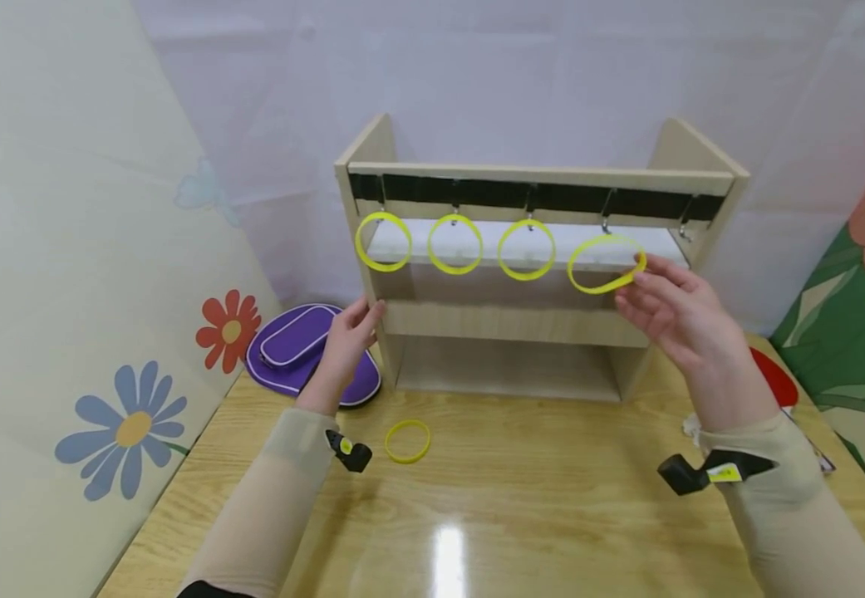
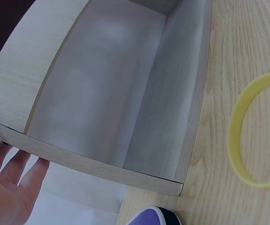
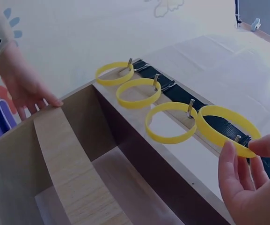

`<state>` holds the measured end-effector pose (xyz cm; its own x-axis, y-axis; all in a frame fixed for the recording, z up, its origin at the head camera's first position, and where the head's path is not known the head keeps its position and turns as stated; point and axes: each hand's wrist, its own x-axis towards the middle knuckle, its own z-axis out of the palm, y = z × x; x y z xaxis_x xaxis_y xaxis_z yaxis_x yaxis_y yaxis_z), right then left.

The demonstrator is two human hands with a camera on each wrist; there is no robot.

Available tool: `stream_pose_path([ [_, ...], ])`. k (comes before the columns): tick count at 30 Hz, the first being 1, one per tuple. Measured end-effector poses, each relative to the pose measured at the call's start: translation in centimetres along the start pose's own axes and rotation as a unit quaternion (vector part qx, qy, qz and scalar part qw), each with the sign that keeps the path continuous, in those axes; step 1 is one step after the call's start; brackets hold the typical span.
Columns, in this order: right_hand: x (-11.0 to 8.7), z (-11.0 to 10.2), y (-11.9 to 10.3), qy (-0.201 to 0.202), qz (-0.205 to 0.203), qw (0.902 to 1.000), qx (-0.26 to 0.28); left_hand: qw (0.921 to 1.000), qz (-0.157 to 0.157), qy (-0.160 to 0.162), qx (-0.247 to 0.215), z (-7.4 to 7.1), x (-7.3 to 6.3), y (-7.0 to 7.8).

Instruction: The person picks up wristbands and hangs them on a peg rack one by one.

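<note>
My right hand pinches a yellow ring by its right side, just below the fourth hook. In the right wrist view this ring overlaps a metal hook. Three more yellow rings hang in a row from the hooks to its left. The fifth hook, at the far right, bears no ring. My left hand touches the left side panel of the wooden shelf, its fingertips at the panel's edge. Another yellow ring lies flat on the table in front of the shelf.
A purple case with white piping leans at the shelf's left, behind my left hand. A red rounded object sits on the right behind my right wrist, partly hidden. The wooden table stretches in front, with patterned walls at both sides.
</note>
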<state>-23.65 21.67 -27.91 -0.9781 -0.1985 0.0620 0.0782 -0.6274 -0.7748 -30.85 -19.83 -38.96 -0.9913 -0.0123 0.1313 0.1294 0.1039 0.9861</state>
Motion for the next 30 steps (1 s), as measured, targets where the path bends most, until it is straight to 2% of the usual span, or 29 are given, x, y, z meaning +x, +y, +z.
stream_pose_path([
  [6,0.2,0.1,-0.3,0.032,-0.013,0.9978,0.056,1.0,0.001,0.001,-0.006,0.1,0.0,-0.1],
  [12,0.6,-0.1,-0.2,0.053,-0.013,0.9962,0.067,1.0,-0.003,-0.003,-0.002,0.0,0.0,0.0],
  [20,1.1,-0.4,0.6,0.084,0.013,0.9959,0.032,1.0,-0.005,-0.001,0.001,0.0,0.0,0.3],
  [30,1.1,-0.4,1.3,0.094,0.018,0.9951,-0.024,1.0,0.0,0.0,0.002,0.0,0.0,0.0],
])
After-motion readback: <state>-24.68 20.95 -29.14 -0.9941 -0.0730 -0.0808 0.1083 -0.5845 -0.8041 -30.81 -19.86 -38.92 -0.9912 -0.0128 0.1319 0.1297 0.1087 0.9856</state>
